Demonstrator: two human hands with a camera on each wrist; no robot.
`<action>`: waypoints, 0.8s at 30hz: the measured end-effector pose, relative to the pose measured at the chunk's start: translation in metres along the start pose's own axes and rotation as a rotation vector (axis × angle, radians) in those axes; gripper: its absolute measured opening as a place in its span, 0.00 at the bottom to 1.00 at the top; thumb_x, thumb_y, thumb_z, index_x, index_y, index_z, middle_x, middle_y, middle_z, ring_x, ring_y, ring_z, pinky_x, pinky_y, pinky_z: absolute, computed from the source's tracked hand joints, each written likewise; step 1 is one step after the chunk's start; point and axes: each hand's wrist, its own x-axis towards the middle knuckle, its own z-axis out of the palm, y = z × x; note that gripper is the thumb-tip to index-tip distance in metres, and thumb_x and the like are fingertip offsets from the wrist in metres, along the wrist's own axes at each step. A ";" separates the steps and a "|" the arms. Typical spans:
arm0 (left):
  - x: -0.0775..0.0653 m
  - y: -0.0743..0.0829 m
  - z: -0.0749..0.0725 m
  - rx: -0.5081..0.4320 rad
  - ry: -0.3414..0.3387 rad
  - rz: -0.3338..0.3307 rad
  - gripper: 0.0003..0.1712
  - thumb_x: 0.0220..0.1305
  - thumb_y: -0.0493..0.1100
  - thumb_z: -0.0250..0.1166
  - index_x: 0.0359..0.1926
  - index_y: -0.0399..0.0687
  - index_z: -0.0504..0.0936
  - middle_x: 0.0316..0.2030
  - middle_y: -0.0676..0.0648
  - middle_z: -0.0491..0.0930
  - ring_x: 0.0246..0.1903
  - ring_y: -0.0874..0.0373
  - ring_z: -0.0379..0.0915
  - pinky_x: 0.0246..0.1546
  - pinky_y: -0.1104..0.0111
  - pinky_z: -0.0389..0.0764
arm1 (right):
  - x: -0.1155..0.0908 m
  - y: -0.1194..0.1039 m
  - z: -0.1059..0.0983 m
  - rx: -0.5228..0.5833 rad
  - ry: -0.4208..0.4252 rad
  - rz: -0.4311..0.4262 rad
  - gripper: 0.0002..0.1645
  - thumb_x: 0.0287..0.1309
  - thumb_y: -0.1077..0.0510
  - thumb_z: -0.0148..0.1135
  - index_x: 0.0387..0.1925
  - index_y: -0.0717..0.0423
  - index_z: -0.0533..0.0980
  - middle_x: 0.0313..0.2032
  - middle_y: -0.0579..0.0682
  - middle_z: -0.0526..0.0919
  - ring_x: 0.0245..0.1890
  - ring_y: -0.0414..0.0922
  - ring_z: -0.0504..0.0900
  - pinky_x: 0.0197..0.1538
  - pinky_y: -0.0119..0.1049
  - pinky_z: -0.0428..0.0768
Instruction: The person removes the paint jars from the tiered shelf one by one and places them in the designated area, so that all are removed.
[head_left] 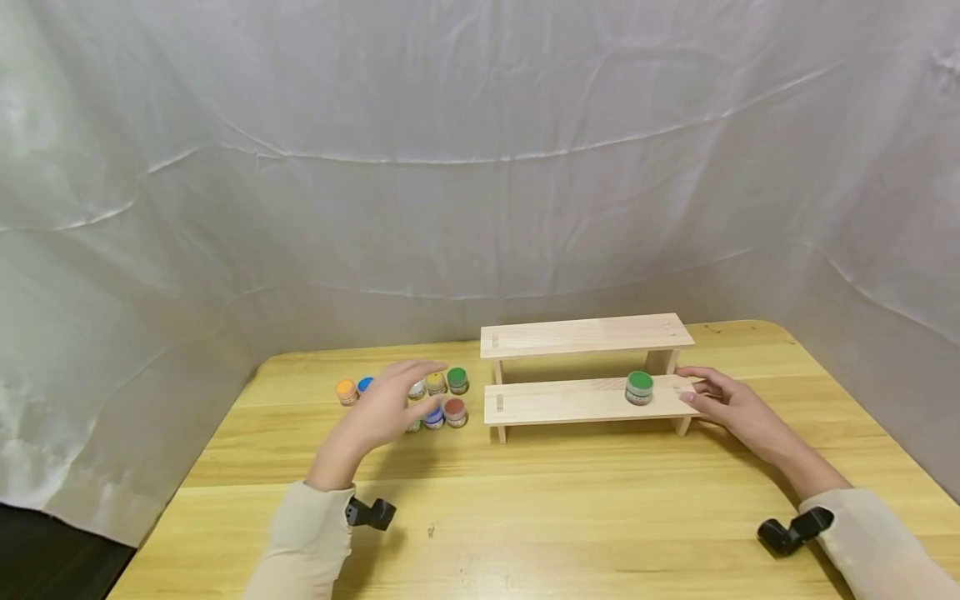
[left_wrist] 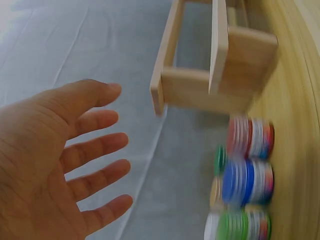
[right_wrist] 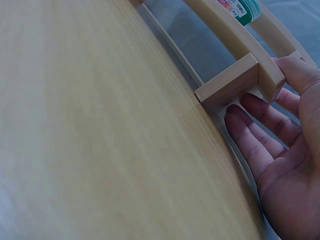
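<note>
My left hand hovers over a cluster of small paint jars, holding nothing, its fingers spread in the left wrist view. Beneath and beside it are a red-brown-lidded jar, a blue-purple one, a dark green one and several others, some partly hidden. A two-step wooden rack stands to the right. My right hand holds the right end of its lower step, thumb on top and fingers against the end and side support. A green-lidded paint jar stands on that step, near the right hand.
Wooden tabletop extends in front of the rack. The rack's upper step rises behind the lower one. An orange-lidded jar sits at the cluster's left edge. Pale cloth hangs behind the table and along its sides.
</note>
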 end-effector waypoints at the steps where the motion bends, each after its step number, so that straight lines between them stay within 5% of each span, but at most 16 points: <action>1: 0.003 0.004 0.001 -0.002 -0.006 0.014 0.27 0.68 0.52 0.63 0.65 0.49 0.75 0.62 0.46 0.74 0.62 0.46 0.67 0.61 0.50 0.69 | 0.000 0.000 0.000 0.003 -0.001 0.001 0.29 0.69 0.54 0.58 0.66 0.60 0.65 0.46 0.60 0.78 0.41 0.36 0.80 0.42 0.25 0.78; 18: 0.058 0.080 0.036 0.051 -0.056 0.158 0.34 0.68 0.65 0.56 0.68 0.55 0.70 0.64 0.49 0.71 0.65 0.51 0.63 0.66 0.54 0.62 | 0.002 0.000 0.001 0.006 -0.006 -0.003 0.28 0.70 0.54 0.58 0.66 0.60 0.66 0.44 0.59 0.79 0.39 0.37 0.80 0.41 0.26 0.78; 24: 0.074 0.101 0.051 0.095 -0.074 0.163 0.36 0.69 0.69 0.51 0.69 0.57 0.70 0.65 0.51 0.71 0.65 0.54 0.63 0.67 0.57 0.62 | 0.003 -0.001 0.002 -0.001 -0.008 -0.003 0.28 0.70 0.54 0.57 0.66 0.59 0.65 0.44 0.59 0.79 0.39 0.37 0.80 0.42 0.25 0.77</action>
